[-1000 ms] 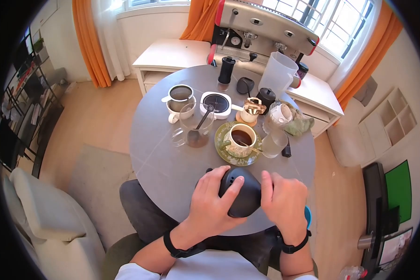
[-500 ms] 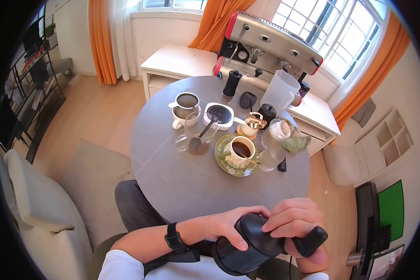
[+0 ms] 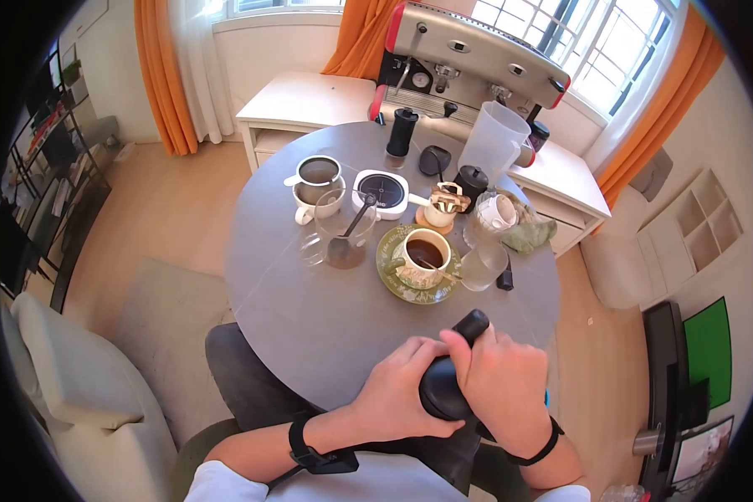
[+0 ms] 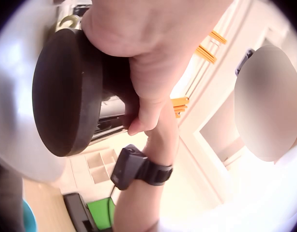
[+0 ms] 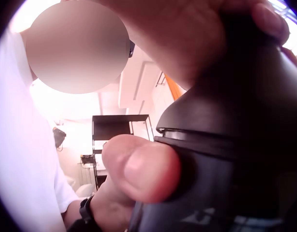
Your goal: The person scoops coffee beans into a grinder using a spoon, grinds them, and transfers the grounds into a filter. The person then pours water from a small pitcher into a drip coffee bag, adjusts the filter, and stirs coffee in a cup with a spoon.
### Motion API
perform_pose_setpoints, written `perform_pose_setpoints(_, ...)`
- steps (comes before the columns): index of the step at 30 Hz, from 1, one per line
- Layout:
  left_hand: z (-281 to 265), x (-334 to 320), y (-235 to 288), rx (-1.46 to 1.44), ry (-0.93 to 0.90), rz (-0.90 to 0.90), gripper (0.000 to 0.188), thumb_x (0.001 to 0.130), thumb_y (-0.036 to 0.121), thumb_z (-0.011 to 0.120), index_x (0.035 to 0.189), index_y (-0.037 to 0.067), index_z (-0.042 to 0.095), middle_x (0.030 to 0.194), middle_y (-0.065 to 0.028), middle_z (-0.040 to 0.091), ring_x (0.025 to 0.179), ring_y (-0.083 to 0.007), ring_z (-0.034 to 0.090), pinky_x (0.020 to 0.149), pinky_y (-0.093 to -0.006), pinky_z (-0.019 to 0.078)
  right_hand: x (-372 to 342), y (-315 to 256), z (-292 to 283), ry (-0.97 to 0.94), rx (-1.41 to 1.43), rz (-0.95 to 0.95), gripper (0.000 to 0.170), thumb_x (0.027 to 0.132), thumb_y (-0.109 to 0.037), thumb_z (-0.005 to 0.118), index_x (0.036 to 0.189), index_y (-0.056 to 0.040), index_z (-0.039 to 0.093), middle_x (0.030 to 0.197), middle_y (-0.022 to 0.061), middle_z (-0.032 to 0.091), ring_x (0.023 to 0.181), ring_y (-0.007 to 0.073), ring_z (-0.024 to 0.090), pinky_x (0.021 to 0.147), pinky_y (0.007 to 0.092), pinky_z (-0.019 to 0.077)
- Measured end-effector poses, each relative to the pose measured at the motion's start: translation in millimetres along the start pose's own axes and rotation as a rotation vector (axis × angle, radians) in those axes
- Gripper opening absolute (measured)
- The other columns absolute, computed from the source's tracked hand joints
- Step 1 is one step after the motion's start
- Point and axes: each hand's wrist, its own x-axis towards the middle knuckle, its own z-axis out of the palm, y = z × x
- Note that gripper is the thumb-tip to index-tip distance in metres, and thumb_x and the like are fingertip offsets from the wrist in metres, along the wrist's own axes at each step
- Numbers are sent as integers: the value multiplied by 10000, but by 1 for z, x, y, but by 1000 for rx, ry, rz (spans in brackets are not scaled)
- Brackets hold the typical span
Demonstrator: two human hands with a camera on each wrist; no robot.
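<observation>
A black rounded vessel (image 3: 443,389) with a stubby black handle (image 3: 472,325) is held over the table's near edge. My left hand (image 3: 402,393) grips its body from the left, thumb low. On the other side my right hand (image 3: 506,381) is curled round its upper part, beside the handle. The left wrist view shows the vessel's flat, round dark base (image 4: 66,94) below my left hand (image 4: 148,34). In the right wrist view my left thumb (image 5: 146,171) presses the body under a lid seam, with my right hand (image 5: 187,34) above. My right fingertips are partly hidden.
On the grey table (image 3: 284,318) stand a coffee cup (image 3: 424,253) on a green saucer (image 3: 393,284), a glass jug (image 3: 343,238), a white scale (image 3: 380,195), mugs, and a frosted pitcher (image 3: 494,142). An espresso machine (image 3: 477,67) stands behind.
The vessel and both hands dropped towards the lap, then rose to the table edge. The vessel has turned, its handle now pointing up and away. The head view has shifted too.
</observation>
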Motion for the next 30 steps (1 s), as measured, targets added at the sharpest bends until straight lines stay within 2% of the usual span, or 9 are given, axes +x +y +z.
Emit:
perform_pose_setpoints(6, -4, 0, 6, 281, 92, 109, 831, 642, 344, 979, 1305, 46, 576, 1232, -180, 630, 1125, -377, 668, 946, -448, 552, -5, 16, -4, -104, -25, 129, 549, 1035, -525, 615, 763, -50, 640, 584, 109, 652, 495, 317, 662, 476, 393, 522)
perform_pose_setpoints(9, -31, 10, 8, 267, -12, 146, 839, 638, 311, 983, 1322, 52, 573, 1254, -156, 634, 1141, -349, 667, 983, -420, 542, 0, 38, -30, -232, 672, 165, 544, 997, -554, 659, 934, -16, 709, 805, 168, 739, 741, 340, 736, 675, 423, 578)
perform_pose_setpoints(12, -47, 22, -18, -219, -400, 156, 837, 614, 231, 981, 1322, 53, 572, 1245, -141, 669, 1159, -273, 670, 1000, -380, 530, 1, 53, -34, 428, 649, -237, 650, 925, -613, 719, 1114, 9, 732, 1100, 179, 730, 1045, 360, 699, 945, 464, 553)
perform_pose_setpoints(13, -43, 24, -20, -220, -391, 160, 837, 614, 231, 981, 1322, 53, 572, 1245, -141, 669, 1159, -273, 670, 1000, -380, 530, 1, 52, -37, 426, 648, -247, 650, 925, -613, 719, 1114, 9, 732, 1100, 179, 730, 1045, 360, 699, 945, 464, 553)
perform_pose_setpoints(15, -26, 30, -21, -514, -596, 161, 843, 613, 201, 980, 1328, 43, 563, 1218, -136, 676, 1123, -250, 671, 1004, -374, 530, 5, 42, -50, 115, 369, -796, 591, 903, -590, 744, 960, -2, 726, 1033, 172, 737, 1016, 335, 719, 948, 461, 559)
perform_pose_setpoints(17, -18, 29, -3, -543, -738, 94, 849, 612, 205, 980, 1327, 38, 555, 1198, -143, 677, 1087, -251, 670, 996, -373, 529, 8, 47, -39, 38, 554, -890, 510, 902, -512, 732, 748, -34, 641, 841, 134, 697, 852, 305, 717, 907, 446, 565)
perform_pose_setpoints(20, -12, 18, 14, -425, -481, 111, 835, 620, 223, 983, 1312, 34, 556, 1153, -122, 651, 1046, -248, 674, 932, -377, 537, 16, 57, -40, 106, 616, -924, 336, 799, -278, 650, 606, -70, 469, 628, 64, 510, 584, 271, 576, 759, 412, 554)
perform_pose_setpoints(24, -16, 11, 18, -27, -202, 202, 828, 626, 289, 964, 1311, 46, 566, 1293, -165, 605, 1092, -360, 668, 958, -423, 543, 12, 60, -36, 25, 480, -696, 179, 679, -179, 638, 593, -76, 520, 582, 58, 479, 527, 278, 505, 680, 397, 517)
perform_pose_setpoints(30, -16, 17, 5, 187, 118, 289, 830, 569, 284, 960, 1295, 79, 613, 1280, -198, 617, 1088, -399, 675, 927, -457, 562, 8, 41, -11, 126, 375, -261, 194, 750, -134, 650, 596, -48, 569, 562, 115, 537, 529, 338, 528, 639, 422, 480)
